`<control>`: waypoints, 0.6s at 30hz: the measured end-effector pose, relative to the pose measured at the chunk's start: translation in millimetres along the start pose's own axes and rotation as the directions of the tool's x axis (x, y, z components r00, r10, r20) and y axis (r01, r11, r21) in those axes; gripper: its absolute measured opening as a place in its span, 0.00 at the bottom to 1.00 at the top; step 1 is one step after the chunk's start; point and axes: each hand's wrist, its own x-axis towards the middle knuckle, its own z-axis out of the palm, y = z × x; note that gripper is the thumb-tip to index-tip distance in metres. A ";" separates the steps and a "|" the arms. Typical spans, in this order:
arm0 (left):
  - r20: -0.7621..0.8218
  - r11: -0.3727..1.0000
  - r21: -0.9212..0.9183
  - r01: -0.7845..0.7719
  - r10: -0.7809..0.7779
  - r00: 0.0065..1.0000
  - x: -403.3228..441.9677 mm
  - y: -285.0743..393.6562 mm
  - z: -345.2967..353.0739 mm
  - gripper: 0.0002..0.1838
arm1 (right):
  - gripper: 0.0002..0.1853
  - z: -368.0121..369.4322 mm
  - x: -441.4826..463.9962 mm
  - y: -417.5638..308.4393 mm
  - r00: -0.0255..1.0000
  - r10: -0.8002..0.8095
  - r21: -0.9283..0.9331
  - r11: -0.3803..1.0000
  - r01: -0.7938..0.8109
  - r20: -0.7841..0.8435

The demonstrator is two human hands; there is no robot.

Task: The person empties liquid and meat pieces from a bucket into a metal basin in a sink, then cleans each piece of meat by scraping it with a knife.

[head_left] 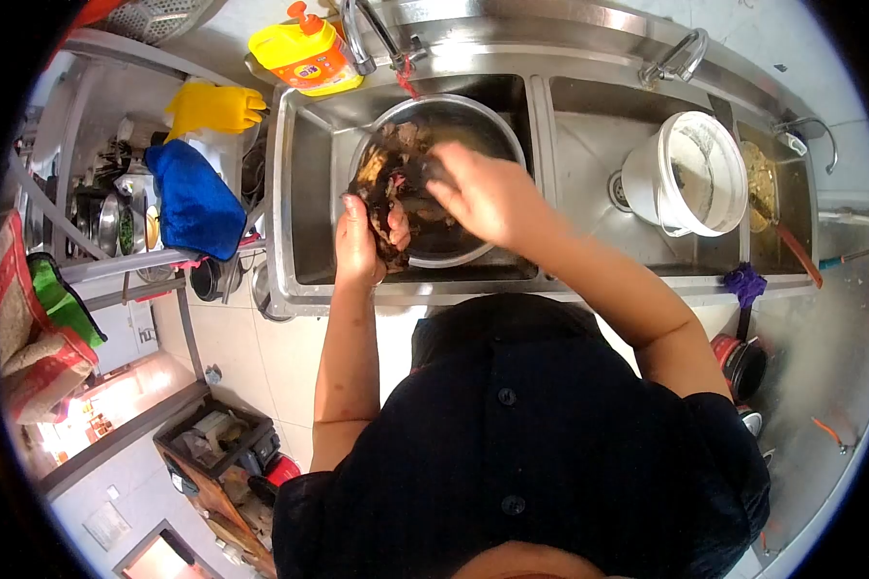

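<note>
My left hand (pixel 362 241) is closed around a dark brown, charred-looking piece of meat (pixel 369 174), thumb on its near side. The meat is held over the left part of a round metal basin (pixel 463 259) that sits in the left sink. Against the meat's right side, my right hand (pixel 483 193) is curled and blurred by motion. Something dark shows at its fingertips, but I cannot make out what it is. Dark liquid and more brown pieces lie in the basin, partly hidden by my hands.
A faucet (pixel 381 34) rises behind the basin, beside a yellow detergent bottle (pixel 307 56) with a red pump. A white bucket (pixel 671 179) stands in the middle sink. To the left hang a yellow rubber glove (pixel 212 108) and a blue cloth (pixel 193 203).
</note>
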 end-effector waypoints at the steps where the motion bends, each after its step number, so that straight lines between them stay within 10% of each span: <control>1: -0.052 0.999 0.020 0.026 -0.025 0.998 -1.1 5.5 12.4 0.37 | 0.18 3.3 2.4 7.3 1.000 -0.007 0.005 1.000 0.007 -0.028; 14: -0.086 0.992 -0.102 0.081 -0.090 0.992 -0.2 8.1 14.7 0.35 | 0.20 15.2 -14.8 -8.1 0.992 -0.068 -0.081 0.994 0.077 0.106; 18: -0.062 0.994 -0.093 0.055 -0.061 0.996 -3.4 11.3 18.2 0.24 | 0.14 10.7 -1.7 8.1 0.984 -0.115 -0.014 0.993 0.114 -0.134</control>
